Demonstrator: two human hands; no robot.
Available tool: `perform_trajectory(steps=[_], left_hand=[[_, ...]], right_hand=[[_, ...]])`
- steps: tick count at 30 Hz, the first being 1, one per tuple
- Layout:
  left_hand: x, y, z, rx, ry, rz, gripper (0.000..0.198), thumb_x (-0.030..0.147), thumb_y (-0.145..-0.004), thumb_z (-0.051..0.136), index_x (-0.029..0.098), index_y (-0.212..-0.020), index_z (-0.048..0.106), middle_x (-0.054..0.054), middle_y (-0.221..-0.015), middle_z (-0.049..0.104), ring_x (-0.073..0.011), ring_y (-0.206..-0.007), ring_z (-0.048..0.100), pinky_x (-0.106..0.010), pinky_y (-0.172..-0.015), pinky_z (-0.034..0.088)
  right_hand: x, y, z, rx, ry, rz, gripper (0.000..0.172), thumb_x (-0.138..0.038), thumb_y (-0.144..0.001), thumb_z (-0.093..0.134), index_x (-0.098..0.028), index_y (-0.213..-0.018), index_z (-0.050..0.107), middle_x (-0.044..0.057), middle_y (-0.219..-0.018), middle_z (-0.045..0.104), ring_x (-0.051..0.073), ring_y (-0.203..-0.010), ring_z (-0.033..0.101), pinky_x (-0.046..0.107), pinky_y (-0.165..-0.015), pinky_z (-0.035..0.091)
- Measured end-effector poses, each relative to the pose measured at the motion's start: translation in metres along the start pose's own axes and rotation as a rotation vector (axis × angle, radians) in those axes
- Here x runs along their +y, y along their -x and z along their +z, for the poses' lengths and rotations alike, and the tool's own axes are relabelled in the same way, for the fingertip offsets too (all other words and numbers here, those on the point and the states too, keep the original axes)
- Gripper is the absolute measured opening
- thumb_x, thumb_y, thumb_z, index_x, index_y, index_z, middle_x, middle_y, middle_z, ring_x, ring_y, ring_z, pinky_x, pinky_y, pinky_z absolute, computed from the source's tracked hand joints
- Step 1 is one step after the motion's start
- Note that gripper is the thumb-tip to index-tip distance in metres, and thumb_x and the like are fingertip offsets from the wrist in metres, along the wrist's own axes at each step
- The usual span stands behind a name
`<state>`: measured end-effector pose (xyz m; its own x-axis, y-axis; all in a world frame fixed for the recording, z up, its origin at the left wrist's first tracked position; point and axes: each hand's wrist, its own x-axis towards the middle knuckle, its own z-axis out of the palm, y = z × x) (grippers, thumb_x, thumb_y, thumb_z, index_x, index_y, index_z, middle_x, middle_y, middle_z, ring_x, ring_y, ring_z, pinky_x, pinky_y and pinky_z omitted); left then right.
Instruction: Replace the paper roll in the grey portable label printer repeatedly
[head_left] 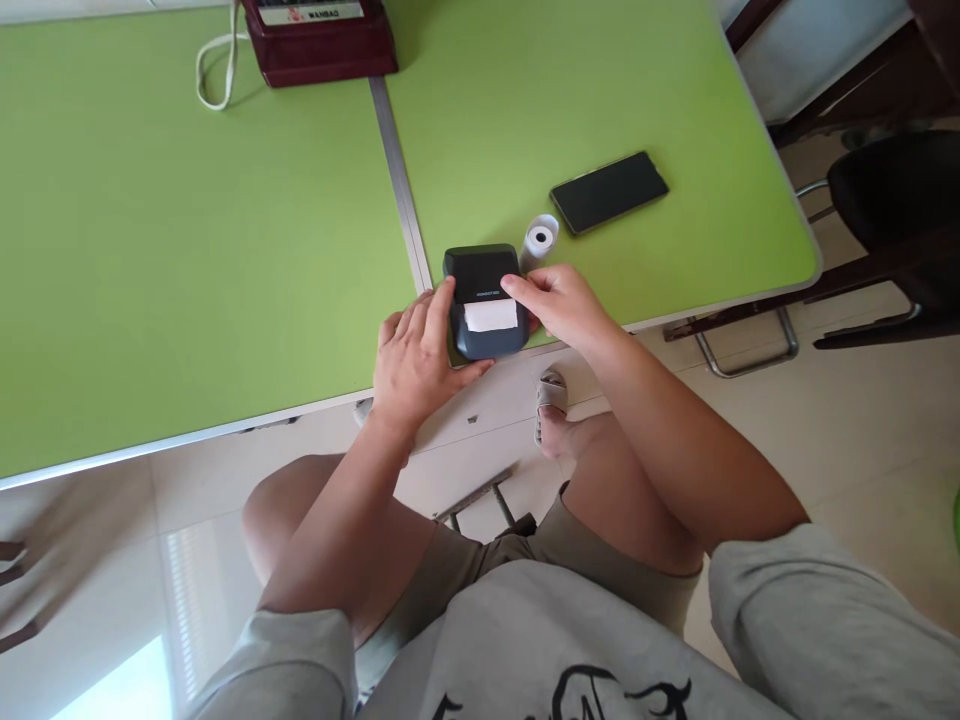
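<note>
A small dark portable label printer (487,275) is between my hands at the near edge of the green table. White paper (491,316) sticks out of the slot across its top. My left hand (414,355) grips the printer's left side, with the thumb along its near edge. On the other side my right hand (559,300) holds it, thumb on the top face near the slot; the other fingers are mostly hidden. Just beyond the right hand stands a white paper roll (540,240) with a dark core.
A black smartphone (609,193) lies on the green table (187,230) to the right. At the back is a dark red box-like device (322,45) with a white cord (217,75). A metal strip (397,175) divides the tabletop. A dark chair (896,190) stands at the right.
</note>
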<state>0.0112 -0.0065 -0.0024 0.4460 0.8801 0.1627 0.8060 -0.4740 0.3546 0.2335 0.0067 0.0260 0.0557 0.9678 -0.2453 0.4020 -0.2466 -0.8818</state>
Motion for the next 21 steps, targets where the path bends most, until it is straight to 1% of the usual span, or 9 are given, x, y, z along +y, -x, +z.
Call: perform_trajectory(steps=[1,3,5,8,11,14,18,21], left_hand=[[0.0,0.0,0.001,0.007,0.003,-0.007,0.11,0.078,-0.086,0.066,0.007,-0.164,0.035,-0.025,-0.153,0.06,-0.0382,-0.14,0.061,-0.048,-0.116,0.043],[-0.001,-0.001,0.002,0.009,0.001,-0.012,0.113,0.084,-0.088,0.057,0.002,-0.162,0.036,-0.028,-0.153,0.06,-0.0389,-0.141,0.06,-0.049,-0.116,0.043],[-0.002,-0.001,0.002,0.0,-0.006,-0.006,0.112,0.086,-0.089,0.051,0.0,-0.16,0.04,-0.029,-0.154,0.058,-0.0399,-0.143,0.058,-0.05,-0.117,0.042],[-0.003,-0.001,0.002,-0.017,0.0,-0.008,0.111,0.088,-0.09,0.049,0.002,-0.16,0.041,-0.028,-0.156,0.057,-0.0397,-0.144,0.058,-0.05,-0.117,0.043],[-0.006,-0.002,0.002,-0.02,0.027,-0.024,0.113,0.092,-0.086,0.051,0.009,-0.161,0.043,-0.024,-0.157,0.058,-0.0386,-0.142,0.059,-0.05,-0.117,0.045],[-0.011,-0.004,0.001,-0.01,0.055,-0.028,0.114,0.094,-0.08,0.057,0.014,-0.16,0.047,-0.021,-0.157,0.059,-0.0373,-0.142,0.06,-0.046,-0.116,0.047],[-0.013,-0.006,0.0,-0.017,0.064,-0.027,0.111,0.093,-0.076,0.063,0.018,-0.157,0.052,-0.019,-0.16,0.056,-0.0377,-0.144,0.059,-0.047,-0.115,0.049],[-0.011,-0.006,-0.001,-0.027,0.057,-0.038,0.11,0.089,-0.077,0.067,0.017,-0.158,0.05,-0.018,-0.162,0.055,-0.0374,-0.145,0.058,-0.047,-0.116,0.048]], right_hand=[[0.002,-0.001,0.0,-0.002,0.016,0.0,0.065,-0.08,-0.084,0.066,-0.024,-0.058,0.044,-0.003,-0.053,0.049,0.012,-0.049,0.054,0.029,-0.05,0.036],[0.005,-0.001,-0.001,0.015,0.063,-0.017,0.071,-0.087,-0.086,0.056,-0.024,-0.057,0.044,-0.001,-0.053,0.05,0.013,-0.05,0.053,0.03,-0.051,0.034],[0.007,-0.001,-0.001,0.027,0.086,-0.035,0.074,-0.089,-0.089,0.047,-0.024,-0.055,0.041,-0.001,-0.052,0.049,0.013,-0.05,0.051,0.031,-0.053,0.033],[0.006,0.001,-0.002,0.004,0.087,-0.038,0.073,-0.087,-0.093,0.042,-0.023,-0.057,0.04,-0.001,-0.052,0.05,0.013,-0.051,0.052,0.031,-0.056,0.034],[0.004,0.003,-0.002,-0.022,0.112,-0.043,0.068,-0.08,-0.097,0.043,-0.023,-0.06,0.041,-0.001,-0.054,0.052,0.014,-0.055,0.054,0.03,-0.057,0.034],[0.003,0.005,-0.003,-0.053,0.137,-0.047,0.064,-0.075,-0.1,0.043,-0.023,-0.062,0.043,0.0,-0.056,0.054,0.015,-0.058,0.055,0.03,-0.058,0.034],[0.005,0.004,-0.003,-0.091,0.12,-0.042,0.062,-0.076,-0.098,0.046,-0.024,-0.065,0.046,0.001,-0.061,0.058,0.016,-0.062,0.058,0.03,-0.06,0.038],[0.005,0.004,-0.004,-0.111,0.088,-0.037,0.058,-0.074,-0.096,0.053,-0.024,-0.067,0.048,0.001,-0.065,0.06,0.016,-0.063,0.059,0.03,-0.06,0.041]])
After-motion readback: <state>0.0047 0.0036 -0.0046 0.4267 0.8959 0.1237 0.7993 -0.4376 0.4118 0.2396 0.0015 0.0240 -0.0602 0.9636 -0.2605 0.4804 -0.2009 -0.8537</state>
